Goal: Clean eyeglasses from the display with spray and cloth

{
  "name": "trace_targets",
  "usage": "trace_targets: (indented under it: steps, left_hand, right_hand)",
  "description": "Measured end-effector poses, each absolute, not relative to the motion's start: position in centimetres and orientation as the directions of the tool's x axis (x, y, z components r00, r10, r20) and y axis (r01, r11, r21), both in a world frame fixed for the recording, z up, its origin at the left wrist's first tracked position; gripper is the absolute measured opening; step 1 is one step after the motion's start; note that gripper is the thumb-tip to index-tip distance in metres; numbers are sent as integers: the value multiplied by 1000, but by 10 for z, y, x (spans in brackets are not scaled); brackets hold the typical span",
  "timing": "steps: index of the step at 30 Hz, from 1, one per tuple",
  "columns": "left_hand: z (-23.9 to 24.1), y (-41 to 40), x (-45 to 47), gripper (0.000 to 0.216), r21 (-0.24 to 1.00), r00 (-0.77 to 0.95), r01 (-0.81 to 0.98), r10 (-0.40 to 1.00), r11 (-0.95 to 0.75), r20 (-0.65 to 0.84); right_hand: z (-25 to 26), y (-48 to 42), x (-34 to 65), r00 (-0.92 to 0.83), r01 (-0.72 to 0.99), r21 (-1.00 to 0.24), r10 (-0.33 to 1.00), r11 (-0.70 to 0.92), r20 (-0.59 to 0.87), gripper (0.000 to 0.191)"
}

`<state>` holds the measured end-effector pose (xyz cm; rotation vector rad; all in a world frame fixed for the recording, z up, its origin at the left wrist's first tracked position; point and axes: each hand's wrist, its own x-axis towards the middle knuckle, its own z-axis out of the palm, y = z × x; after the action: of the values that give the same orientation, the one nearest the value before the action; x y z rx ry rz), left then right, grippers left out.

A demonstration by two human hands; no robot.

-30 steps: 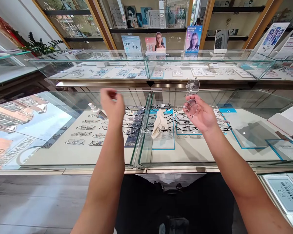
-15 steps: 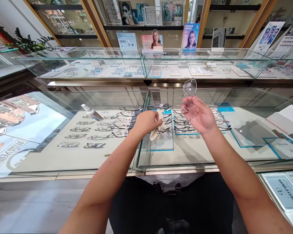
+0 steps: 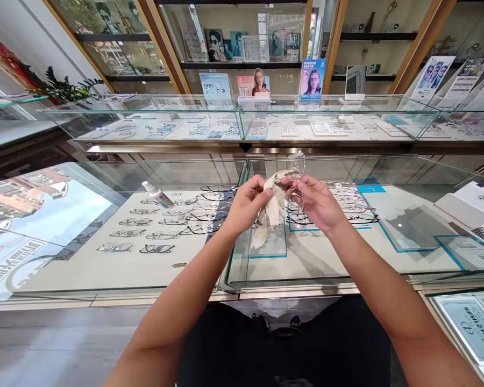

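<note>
Over the glass display case [image 3: 242,287], my left hand [image 3: 248,207] pinches a cream cleaning cloth [image 3: 275,207], whose loose end hangs down. My right hand [image 3: 320,201] grips a pair of thin round-framed eyeglasses [image 3: 296,156] in its fingertips, one lens standing up above the hands. The top of the cloth lies against the glasses near that lens. Part of the frame is hidden behind the cloth and fingers. Beneath my hands, several rows of eyeglasses [image 3: 347,207] are laid out in the case.
A white spray bottle [image 3: 158,195] leans to the left of my hands, beside more eyeglasses [image 3: 156,249]. A second glass case [image 3: 157,129] stands behind, with poster cards [image 3: 312,79] on top. At the right are an open white box [image 3: 468,199] and a framed sign [image 3: 470,328].
My hands have come together. The right hand lowered the glasses to the left, and the left hand raised the cloth against them. The head view has tilted up slightly.
</note>
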<state>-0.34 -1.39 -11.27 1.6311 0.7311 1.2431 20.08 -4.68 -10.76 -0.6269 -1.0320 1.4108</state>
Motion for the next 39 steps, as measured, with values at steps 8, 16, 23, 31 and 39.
trace_targets:
  steps: [8,16,23,31,39]
  left_hand:
    - [-115,-20,-2,51,884,262,-124,844,-451,468]
    - [-122,-14,-4,50,926,236,-188,900,-327,365]
    - [-119,-24,2,50,922,344,-266,866,-280,362]
    - [-118,-26,1,54,918,328,-283,872,-276,364]
    - [-130,-27,19,44,876,204,-277,866,-395,456]
  right_hand:
    - [-112,-42,204,-74,-536,-841,988,77,138,35]
    - [-116,-32,212,43,-573,-808,990,135,135,36]
    - [-116,-36,205,23,-616,-782,995,91,97,39]
    - [-115,-37,204,35,-623,-779,998,69,60,39]
    - [-120,-44,184,18,-603,-792,994,93,103,38]
